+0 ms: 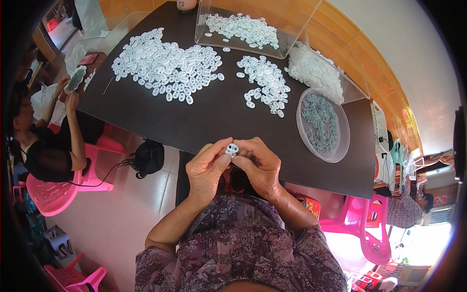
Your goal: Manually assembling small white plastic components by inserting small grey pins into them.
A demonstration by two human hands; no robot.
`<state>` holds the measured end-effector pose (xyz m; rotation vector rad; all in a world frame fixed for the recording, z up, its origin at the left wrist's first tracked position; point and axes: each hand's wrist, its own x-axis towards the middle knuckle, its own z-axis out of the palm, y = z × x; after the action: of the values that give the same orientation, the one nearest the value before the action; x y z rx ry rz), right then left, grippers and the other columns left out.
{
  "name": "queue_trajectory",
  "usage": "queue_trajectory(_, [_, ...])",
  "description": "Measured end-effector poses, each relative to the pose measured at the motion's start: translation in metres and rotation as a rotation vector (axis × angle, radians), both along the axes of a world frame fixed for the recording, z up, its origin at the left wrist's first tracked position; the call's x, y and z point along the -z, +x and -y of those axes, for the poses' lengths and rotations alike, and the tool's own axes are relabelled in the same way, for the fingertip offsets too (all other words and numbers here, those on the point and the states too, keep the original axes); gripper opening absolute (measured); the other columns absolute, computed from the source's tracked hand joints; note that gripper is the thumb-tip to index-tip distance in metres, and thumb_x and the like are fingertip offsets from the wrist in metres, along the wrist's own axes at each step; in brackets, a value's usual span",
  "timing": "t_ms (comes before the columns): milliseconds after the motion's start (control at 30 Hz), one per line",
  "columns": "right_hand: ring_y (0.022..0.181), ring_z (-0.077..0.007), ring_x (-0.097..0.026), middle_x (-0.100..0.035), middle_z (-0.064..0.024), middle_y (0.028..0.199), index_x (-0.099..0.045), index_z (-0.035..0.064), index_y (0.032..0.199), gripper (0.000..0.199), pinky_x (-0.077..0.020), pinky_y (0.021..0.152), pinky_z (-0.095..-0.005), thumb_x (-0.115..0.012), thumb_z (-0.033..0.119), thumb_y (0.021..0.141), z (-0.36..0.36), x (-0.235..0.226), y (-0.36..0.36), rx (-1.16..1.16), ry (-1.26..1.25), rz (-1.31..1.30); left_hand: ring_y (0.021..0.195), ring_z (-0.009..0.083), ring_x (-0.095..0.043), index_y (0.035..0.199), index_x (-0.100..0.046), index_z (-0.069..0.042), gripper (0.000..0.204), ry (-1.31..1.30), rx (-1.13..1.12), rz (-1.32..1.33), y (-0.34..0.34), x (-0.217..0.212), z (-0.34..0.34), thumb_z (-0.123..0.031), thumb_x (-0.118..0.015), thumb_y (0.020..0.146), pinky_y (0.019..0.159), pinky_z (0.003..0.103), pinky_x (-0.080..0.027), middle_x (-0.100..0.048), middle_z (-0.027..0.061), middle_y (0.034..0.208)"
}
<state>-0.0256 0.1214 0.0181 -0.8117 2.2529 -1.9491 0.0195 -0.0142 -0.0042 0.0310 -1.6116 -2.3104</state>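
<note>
Just past the table's near edge, my left hand (206, 170) and my right hand (260, 168) meet, fingertips pinched together. Between them is a small white oval plastic piece with two dark holes (232, 148), like a cord lock. Thumbs press at its lower end, where another small white part shows, mostly covered by the fingers. A large heap of like white two-hole pieces (168, 63) lies on the dark table (170, 119) at the far left. A smaller heap (267, 80) sits right of it. To the right, a round clear tub (343, 141) holds many tiny grey-green metal springs (318, 121).
A clear box (287, 46) at the back holds more white pieces, beside a pile of small whitish parts (316, 73). At left, a seated person (48, 141) works with both hands. Pink plastic chairs (53, 194) stand left and right; a black bag (148, 158) hangs by the table.
</note>
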Motion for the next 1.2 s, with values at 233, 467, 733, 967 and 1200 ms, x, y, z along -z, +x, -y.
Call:
queue_trajectory(233, [0.070, -0.0105, -0.053, -0.058, -0.0043, 0.082, -0.065, 0.0008, 0.104, 0.027, -0.0440, 0.063, -0.0237, -0.064, -0.006, 0.078, 0.002, 0.005, -0.002, 0.040, -0.070, -0.006, 0.081, 0.0068, -0.054, 0.117, -0.060, 0.002, 0.031, -0.007, 0.044, -0.025, 0.000, 0.001, 0.004, 0.002, -0.062, 0.086, 0.069, 0.018, -0.046, -0.057, 0.0021, 0.091])
queue_trajectory(467, [0.072, -0.0100, -0.055, -0.060, -0.0049, 0.084, -0.066, -0.0002, 0.101, 0.022, -0.0447, 0.062, -0.0231, -0.064, -0.005, 0.079, 0.000, -0.002, -0.004, 0.010, -0.084, 0.059, 0.080, 0.0093, -0.058, 0.115, -0.060, 0.003, 0.029, 0.071, 0.044, 0.000, 0.002, 0.001, 0.003, 0.002, -0.061, 0.087, 0.068, 0.020, -0.049, -0.062, 0.0066, 0.094])
queue_trajectory(733, [0.075, -0.0081, -0.055, -0.061, -0.0054, 0.087, -0.064, -0.0022, 0.096, 0.012, -0.0452, 0.066, -0.0221, -0.061, -0.003, 0.085, 0.000, -0.002, -0.001, 0.038, -0.050, 0.098, 0.076, 0.0080, -0.057, 0.112, -0.062, 0.004, 0.026, 0.020, -0.046, 0.012, 0.006, -0.003, -0.004, 0.002, -0.062, 0.086, 0.066, 0.019, -0.047, -0.061, 0.0046, 0.088])
queue_trajectory(967, [0.063, -0.0028, -0.050, -0.059, -0.0005, 0.075, -0.061, -0.0027, 0.088, 0.005, -0.0410, 0.054, -0.0186, -0.061, 0.001, 0.085, 0.008, -0.004, 0.003, 0.147, -0.088, 0.314, 0.073, 0.0062, -0.055, 0.109, -0.063, 0.005, 0.024, -0.098, -0.172, 0.011, 0.006, 0.001, -0.008, 0.001, -0.064, 0.086, 0.063, 0.018, -0.045, -0.060, 0.0034, 0.083])
queue_trajectory(1200, [0.063, -0.0020, -0.050, -0.059, 0.0010, 0.074, -0.060, -0.0023, 0.088, 0.005, -0.0411, 0.054, -0.0177, -0.060, 0.002, 0.086, 0.013, -0.004, 0.005, 0.208, -0.146, 0.396, 0.072, 0.0057, -0.054, 0.109, -0.063, 0.005, 0.023, -0.041, -0.178, 0.013, 0.004, 0.000, -0.011, 0.003, -0.062, 0.086, 0.062, 0.018, -0.044, -0.059, 0.0027, 0.084])
